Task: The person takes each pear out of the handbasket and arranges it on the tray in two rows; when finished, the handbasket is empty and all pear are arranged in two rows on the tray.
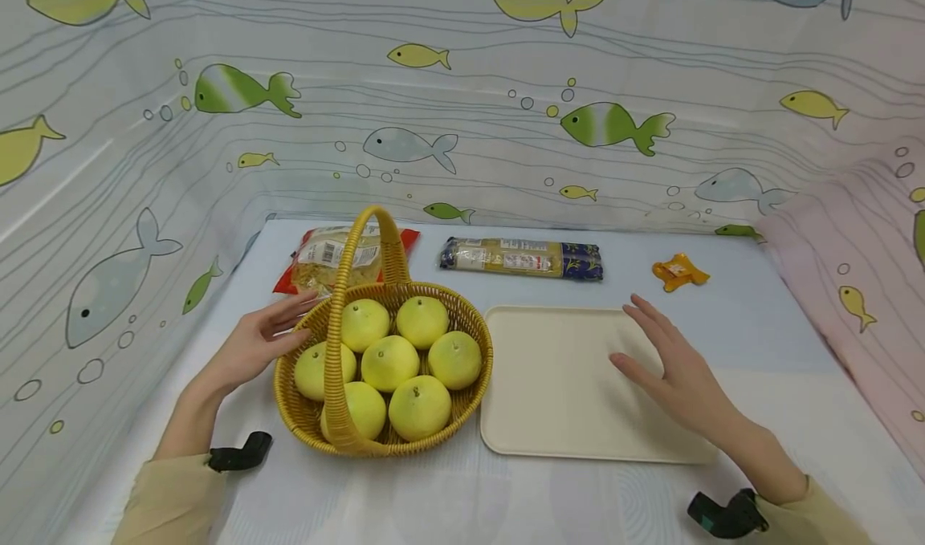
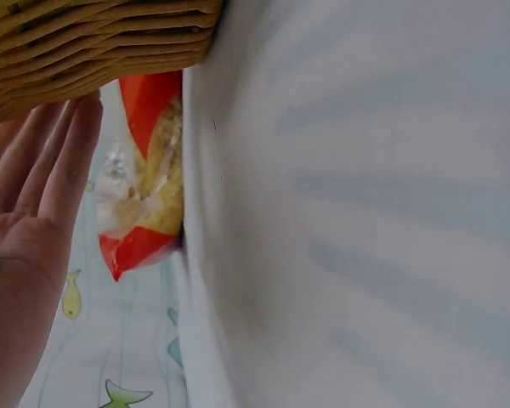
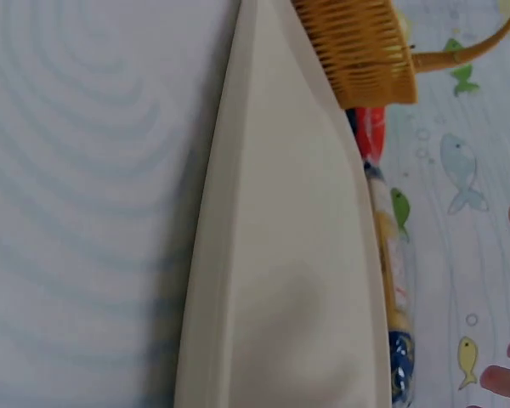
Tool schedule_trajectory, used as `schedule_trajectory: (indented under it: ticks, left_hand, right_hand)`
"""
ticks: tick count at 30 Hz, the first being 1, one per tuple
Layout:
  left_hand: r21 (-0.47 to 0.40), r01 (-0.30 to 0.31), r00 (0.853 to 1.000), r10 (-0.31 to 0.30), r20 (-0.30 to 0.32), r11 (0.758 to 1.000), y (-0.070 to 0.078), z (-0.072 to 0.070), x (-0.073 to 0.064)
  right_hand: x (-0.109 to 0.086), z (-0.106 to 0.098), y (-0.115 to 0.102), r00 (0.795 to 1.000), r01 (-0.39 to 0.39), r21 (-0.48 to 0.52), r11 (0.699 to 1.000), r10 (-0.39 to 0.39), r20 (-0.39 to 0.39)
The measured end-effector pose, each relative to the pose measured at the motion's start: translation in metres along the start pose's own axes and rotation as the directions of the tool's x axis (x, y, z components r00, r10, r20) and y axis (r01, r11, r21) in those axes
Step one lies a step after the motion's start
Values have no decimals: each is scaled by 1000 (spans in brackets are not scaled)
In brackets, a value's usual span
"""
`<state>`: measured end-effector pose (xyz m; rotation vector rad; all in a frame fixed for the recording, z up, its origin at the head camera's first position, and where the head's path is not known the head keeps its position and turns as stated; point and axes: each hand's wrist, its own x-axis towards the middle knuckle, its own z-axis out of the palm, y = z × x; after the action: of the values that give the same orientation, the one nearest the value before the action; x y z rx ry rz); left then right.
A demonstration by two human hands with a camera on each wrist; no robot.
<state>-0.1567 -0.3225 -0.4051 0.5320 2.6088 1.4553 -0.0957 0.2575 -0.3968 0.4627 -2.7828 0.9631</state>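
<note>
A yellow woven basket point(image 1: 473, 320) with a tall arched handle stands on the table and holds several round yellow-green fruits point(image 1: 390, 363) with short stems. My left hand point(image 1: 263, 338) is at the basket's left side, its fingers extended along the rim. In the left wrist view, the fingers reach up to the basket's woven wall point(image 2: 93, 51); contact there is hard to tell. My right hand point(image 1: 675, 372) hovers over the right part of a cream tray point(image 1: 556, 376), thumb and fingers spread, holding nothing. Only fingertips point(image 3: 506, 382) of it show in the right wrist view.
Behind the basket lies a red and clear food bag point(image 1: 307, 264). To its right is a long clear and dark-blue packet point(image 1: 520, 258). A small orange packet point(image 1: 679, 272) lies at the back right. Fish-patterned cloth point(image 1: 462, 128) walls the table's back and sides.
</note>
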Motion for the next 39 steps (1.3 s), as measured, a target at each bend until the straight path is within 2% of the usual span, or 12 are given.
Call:
schedule_trajectory:
  ticks: [5, 11, 17, 21, 26, 31, 39]
  left_hand:
    - [-63, -8, 1000, 9, 3, 998, -5, 1, 1]
    - [-28, 15, 1000, -15, -12, 999, -5, 4, 3]
    - [-25, 40, 999, -41, -15, 999, -8, 4, 3]
    - [-53, 45, 999, -46, -13, 998, -11, 4, 3]
    - [-45, 42, 999, -43, -27, 998, -12, 4, 2]
    - [-48, 40, 998, -43, -47, 998, -11, 6, 0]
    - [-57, 37, 995, -42, -92, 998, -9, 10, -2]
  right_hand:
    - [11, 14, -17, 1000, 18, 64, 998, -19, 19]
    - [26, 29, -41, 998, 48, 165, 985, -55, 41]
    - [44, 43, -69, 990, 102, 264, 959, -123, 65]
    - [56, 52, -86, 982, 140, 293, 946, -170, 79]
    - [69, 60, -103, 967, 197, 327, 924, -237, 88]
    - [76, 69, -113, 960, 222, 367, 903, -269, 82]
    - [78, 86, -113, 949, 234, 332, 914, -289, 124]
